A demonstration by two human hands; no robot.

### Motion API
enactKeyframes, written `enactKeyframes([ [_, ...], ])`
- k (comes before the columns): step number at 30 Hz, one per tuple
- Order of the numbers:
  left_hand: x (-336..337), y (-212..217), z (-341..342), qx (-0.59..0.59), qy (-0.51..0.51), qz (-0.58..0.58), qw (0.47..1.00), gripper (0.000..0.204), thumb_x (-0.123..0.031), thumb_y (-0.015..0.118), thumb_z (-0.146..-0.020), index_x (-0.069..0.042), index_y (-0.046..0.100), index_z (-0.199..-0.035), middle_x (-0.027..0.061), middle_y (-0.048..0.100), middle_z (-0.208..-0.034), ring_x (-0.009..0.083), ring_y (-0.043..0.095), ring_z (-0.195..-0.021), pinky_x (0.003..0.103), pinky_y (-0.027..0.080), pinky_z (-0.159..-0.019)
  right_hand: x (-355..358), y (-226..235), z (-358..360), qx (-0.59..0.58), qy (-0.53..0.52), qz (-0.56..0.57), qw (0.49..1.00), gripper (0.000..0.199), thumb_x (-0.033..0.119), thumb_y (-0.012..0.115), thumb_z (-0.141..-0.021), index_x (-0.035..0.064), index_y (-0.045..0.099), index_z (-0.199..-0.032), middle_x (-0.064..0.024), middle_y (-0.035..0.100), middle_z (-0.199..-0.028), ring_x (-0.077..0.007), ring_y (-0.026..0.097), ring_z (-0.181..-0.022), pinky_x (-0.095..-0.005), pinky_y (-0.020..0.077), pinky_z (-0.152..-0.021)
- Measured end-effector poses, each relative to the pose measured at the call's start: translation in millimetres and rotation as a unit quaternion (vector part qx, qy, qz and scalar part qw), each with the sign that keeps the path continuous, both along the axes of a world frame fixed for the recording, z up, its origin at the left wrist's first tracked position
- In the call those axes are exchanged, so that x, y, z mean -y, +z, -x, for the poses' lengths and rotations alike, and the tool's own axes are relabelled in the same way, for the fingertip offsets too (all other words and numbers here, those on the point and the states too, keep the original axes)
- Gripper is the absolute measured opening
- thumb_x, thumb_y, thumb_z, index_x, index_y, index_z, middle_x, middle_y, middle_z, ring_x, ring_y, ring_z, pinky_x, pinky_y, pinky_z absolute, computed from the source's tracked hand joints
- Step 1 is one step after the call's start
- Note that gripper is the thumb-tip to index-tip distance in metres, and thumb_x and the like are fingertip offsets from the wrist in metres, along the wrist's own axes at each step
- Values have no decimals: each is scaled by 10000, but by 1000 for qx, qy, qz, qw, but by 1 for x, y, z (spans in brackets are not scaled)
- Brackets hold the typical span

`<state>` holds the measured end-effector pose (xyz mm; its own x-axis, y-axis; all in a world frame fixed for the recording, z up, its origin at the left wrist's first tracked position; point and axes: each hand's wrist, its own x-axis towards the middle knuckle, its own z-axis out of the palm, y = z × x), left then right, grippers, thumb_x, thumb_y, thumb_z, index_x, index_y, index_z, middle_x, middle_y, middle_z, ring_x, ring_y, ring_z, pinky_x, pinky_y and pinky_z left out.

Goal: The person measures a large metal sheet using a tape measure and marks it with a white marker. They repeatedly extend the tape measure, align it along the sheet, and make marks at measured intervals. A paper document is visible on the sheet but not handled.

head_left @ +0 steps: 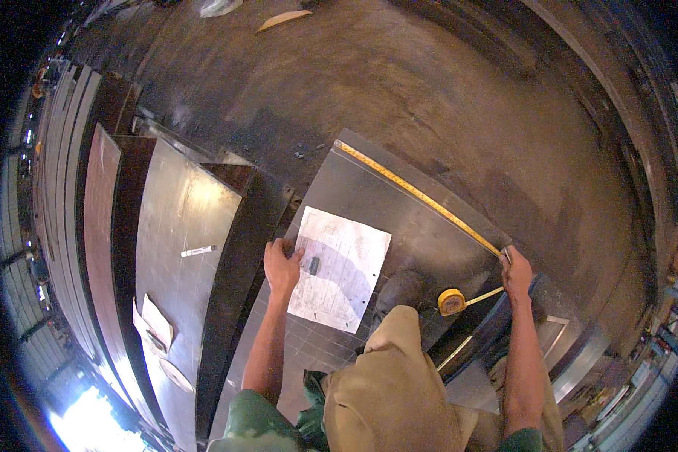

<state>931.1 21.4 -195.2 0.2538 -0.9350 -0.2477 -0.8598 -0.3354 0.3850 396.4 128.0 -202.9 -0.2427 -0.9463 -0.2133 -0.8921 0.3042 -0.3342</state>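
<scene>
A dark metal plate (pixel 414 241) lies in front of me, with thin lines scribed on its near left part. My left hand (pixel 282 267) is closed at the plate's left edge, its thumb beside a white marked paper sheet (pixel 354 245). A small dark block (pixel 314 265) rests on the sheet. At the plate's right corner my right hand (pixel 517 273) grips the yellow blade of a tape measure (pixel 418 193). The blade runs along the far edge to the far left corner. Its round yellow case (pixel 452 301) sits nearer me, joined by blade to my right hand.
To the left stand metal plates on edge and a broad shiny plate (pixel 177 211). A white marker (pixel 198 251) and a pale glove-like piece (pixel 154 324) lie on it. Brown floor (pixel 354 68) stretches beyond. My knee in tan cloth (pixel 392 369) is close to the plate.
</scene>
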Motion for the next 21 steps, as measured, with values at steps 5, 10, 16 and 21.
enactKeyframes([
  [5,-6,-7,1,18,36,21,999,249,-179,804,-744,-13,689,-889,170,594,-984,369,598,-960,445,465,-858,-4,1,3,2,-22,-24,999,158,125,641,-882,36,548,-975,-219,623,-936,-461,590,-915,-493,467,-742],
  [10,-1,-8,-1,34,-2,15,999,252,-203,821,-719,-19,710,-850,174,591,-967,365,598,-948,452,466,-845,-7,-2,4,24,-21,3,999,178,152,643,-887,42,558,-998,-215,631,-964,-462,587,-949,-499,473,-763],
  [16,19,-25,11,63,-8,31,998,283,-231,825,-697,0,705,-808,194,636,-877,374,632,-853,461,497,-766,-10,-11,19,39,20,17,999,148,161,633,-894,63,567,-983,-205,641,-955,-445,601,-932,-513,478,-747],
  [21,52,-10,31,55,47,44,996,266,-241,800,-718,-15,729,-838,215,678,-862,376,670,-869,448,527,-780,-6,0,25,45,53,3,998,142,205,615,-903,96,575,-985,-198,654,-881,-440,624,-856,-546,475,-693],
])
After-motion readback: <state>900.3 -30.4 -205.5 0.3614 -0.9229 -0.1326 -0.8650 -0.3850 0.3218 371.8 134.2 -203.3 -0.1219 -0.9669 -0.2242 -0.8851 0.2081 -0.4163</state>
